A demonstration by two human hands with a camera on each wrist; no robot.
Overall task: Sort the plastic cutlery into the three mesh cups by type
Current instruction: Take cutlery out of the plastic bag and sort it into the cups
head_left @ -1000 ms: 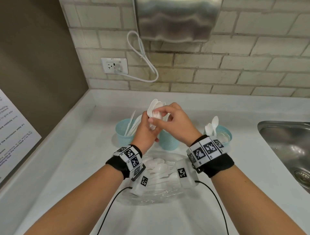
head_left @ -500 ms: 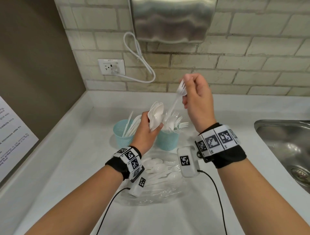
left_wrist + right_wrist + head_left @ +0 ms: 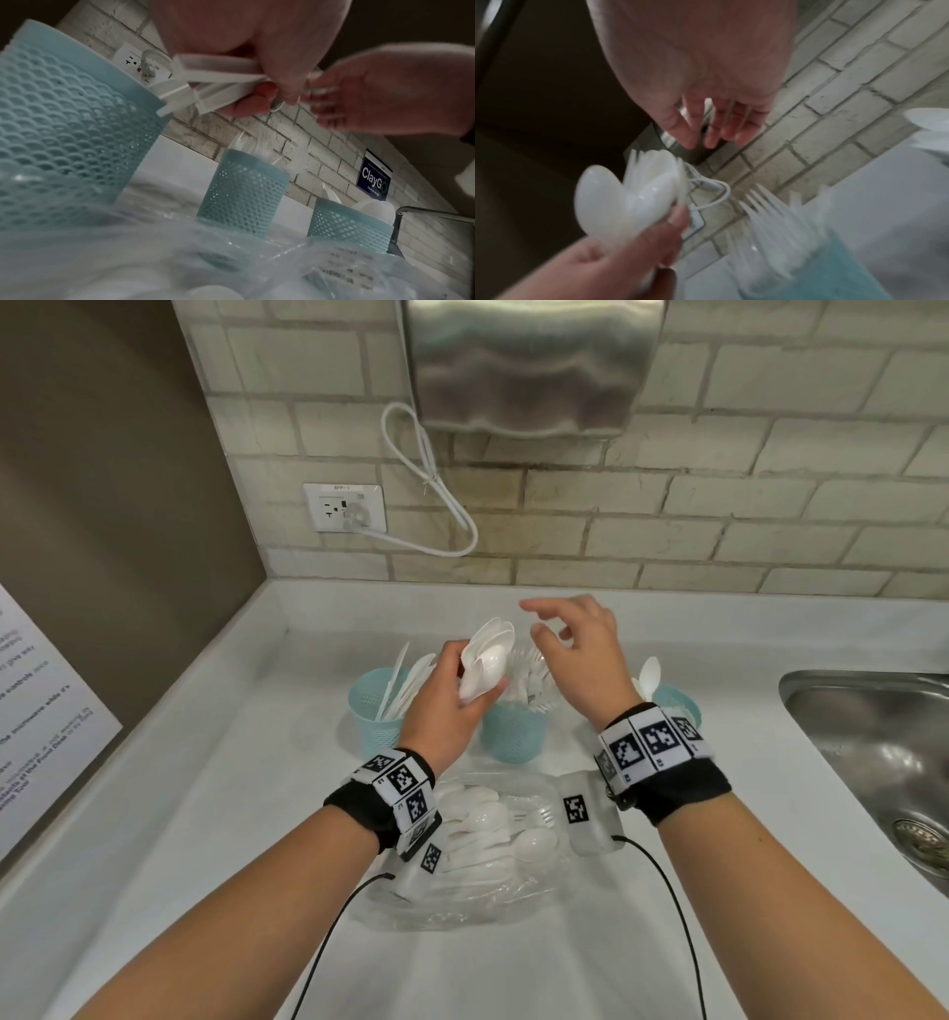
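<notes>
The left hand (image 3: 447, 706) grips a bunch of white plastic spoons (image 3: 485, 662); the empty, relaxed right hand (image 3: 580, 654) should pinch one handle only.

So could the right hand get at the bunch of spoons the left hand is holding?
Probably yes. The right hand is open and empty, hovering just beside the bunch of spoons that the left hand grips by the handles. The bowls stick up uncovered, with nothing between them and the right hand's fingers.
</notes>
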